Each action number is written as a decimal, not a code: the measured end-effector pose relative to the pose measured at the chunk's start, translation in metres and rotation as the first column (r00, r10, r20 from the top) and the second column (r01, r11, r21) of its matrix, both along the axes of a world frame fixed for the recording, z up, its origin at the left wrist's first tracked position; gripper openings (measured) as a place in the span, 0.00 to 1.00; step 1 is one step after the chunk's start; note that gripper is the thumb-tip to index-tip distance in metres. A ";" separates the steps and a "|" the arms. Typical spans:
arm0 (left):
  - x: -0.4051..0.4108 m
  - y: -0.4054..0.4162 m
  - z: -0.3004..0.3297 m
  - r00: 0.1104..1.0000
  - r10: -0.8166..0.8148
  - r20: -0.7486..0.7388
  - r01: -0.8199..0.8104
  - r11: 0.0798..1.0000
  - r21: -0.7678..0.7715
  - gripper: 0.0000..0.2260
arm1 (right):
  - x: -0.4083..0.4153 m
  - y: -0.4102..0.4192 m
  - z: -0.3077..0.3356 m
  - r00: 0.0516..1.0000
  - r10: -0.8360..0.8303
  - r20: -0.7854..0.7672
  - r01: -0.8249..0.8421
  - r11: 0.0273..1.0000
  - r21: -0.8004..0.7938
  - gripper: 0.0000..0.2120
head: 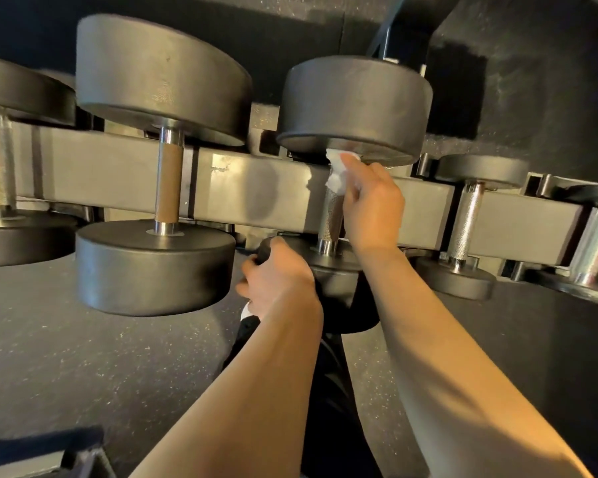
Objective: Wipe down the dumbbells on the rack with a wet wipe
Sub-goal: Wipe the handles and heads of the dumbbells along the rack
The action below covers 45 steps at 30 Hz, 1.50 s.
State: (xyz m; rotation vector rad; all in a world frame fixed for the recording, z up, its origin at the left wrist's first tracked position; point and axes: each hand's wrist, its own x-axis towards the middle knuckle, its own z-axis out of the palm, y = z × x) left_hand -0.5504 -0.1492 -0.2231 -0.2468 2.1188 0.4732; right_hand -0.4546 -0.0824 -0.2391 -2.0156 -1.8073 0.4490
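Several black dumbbells lie across a grey rack rail [256,188]. My right hand [370,198] pinches a crumpled white wet wipe [335,174] against the top of the knurled steel handle [330,219] of the middle dumbbell, just under its far head [356,105]. My left hand [273,274] grips the edge of that dumbbell's near head [339,281], fingers curled over its rim. A larger dumbbell [159,167] with a brown-wrapped handle sits to the left.
A smaller dumbbell [466,222] lies right of the one being wiped, with more heads at both frame edges. Dark speckled rubber floor [83,357] lies below the rack. My dark-trousered leg shows between my forearms. A dark frame corner [66,453] sits bottom left.
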 end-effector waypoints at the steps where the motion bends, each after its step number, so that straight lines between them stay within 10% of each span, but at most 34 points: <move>1: 0.000 0.001 0.001 1.000 0.001 -0.002 -0.001 1.000 0.002 0.23 | -0.001 -0.002 0.002 0.979 -0.160 -0.125 0.152 0.986 -0.069 0.13; 2: 0.000 0.001 0.002 1.000 -0.012 -0.003 0.012 1.000 0.003 0.24 | -0.001 -0.001 0.006 0.887 -0.358 -0.292 0.313 0.931 -0.189 0.12; 5: 0.000 0.001 0.003 0.998 -0.059 -0.001 0.059 0.998 -0.013 0.23 | -0.007 0.007 0.028 0.172 -0.778 -0.604 0.425 0.612 -0.667 0.06; 8: 0.000 0.004 0.005 0.999 -0.039 -0.010 0.038 0.999 -0.024 0.23 | -0.016 0.016 0.034 -0.080 -0.839 -0.539 0.325 0.489 -0.810 0.09; 19: 0.002 0.004 0.008 0.997 -0.036 -0.062 0.035 0.999 -0.018 0.22 | -0.010 0.042 0.014 -0.026 -0.890 -0.455 0.228 0.438 -0.870 0.08; 23: 0.002 0.006 0.007 0.997 -0.009 -0.070 0.006 0.999 -0.036 0.22 | -0.010 0.043 0.017 -0.034 -0.870 -0.492 0.423 0.433 -0.796 0.09; 30: 0.001 0.005 0.004 0.996 0.003 -0.085 -0.006 0.999 -0.032 0.23 | -0.042 0.002 0.014 0.755 -0.495 -0.430 0.420 0.869 -0.264 0.14; 36: 0.003 0.005 0.006 0.996 0.038 -0.076 -0.039 0.999 -0.014 0.23 | -0.039 -0.002 0.015 0.991 -0.131 -0.026 0.132 0.990 0.039 0.14; 42: 0.002 0.005 0.006 0.997 0.058 -0.045 -0.059 0.998 -0.029 0.23 | -0.013 0.009 0.017 0.825 0.251 0.507 -0.155 0.962 -0.223 0.24; 45: 0.003 0.006 0.007 0.998 0.045 -0.050 -0.047 0.998 -0.038 0.23 | -0.018 0.032 0.027 0.831 0.402 0.385 -0.186 0.853 -0.488 0.21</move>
